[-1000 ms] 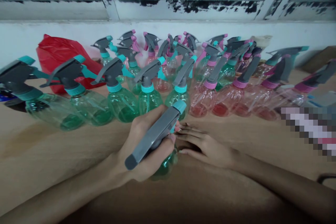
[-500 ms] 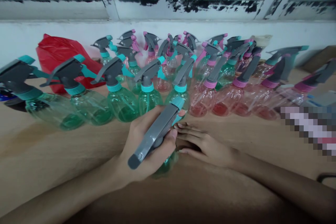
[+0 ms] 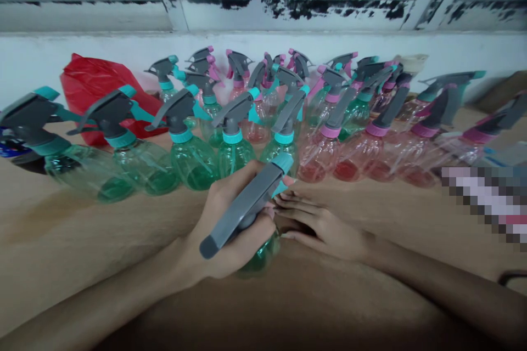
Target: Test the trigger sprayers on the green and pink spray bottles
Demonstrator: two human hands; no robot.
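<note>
My left hand (image 3: pixel 220 219) is wrapped around the neck of a green spray bottle (image 3: pixel 259 258) with a grey trigger head and teal nozzle. The bottle is close in front of me, its head pointing away and to the right; much of its body is hidden by my hand. Just to its right, my right hand (image 3: pixel 325 227) rests low over the table with fingers stretched toward the bottle. Whether those fingertips touch it I cannot tell. Beyond my hands stand several green bottles (image 3: pixel 193 162) and, to the right, several pink bottles (image 3: pixel 349 159).
More spray bottles with grey heads (image 3: pixel 236 66) crowd behind the front row. A red plastic bag (image 3: pixel 102 85) lies at the back left. Behind runs a white wall (image 3: pixel 102 44) below windows. The wooden table (image 3: pixel 164 230) carries everything; a blurred-out patch (image 3: pixel 486 203) lies at right.
My left thumb has bent in against the bottle's neck, its tip shifting slightly. The bottle's head has moved a touch up and right. My right hand looks unchanged.
</note>
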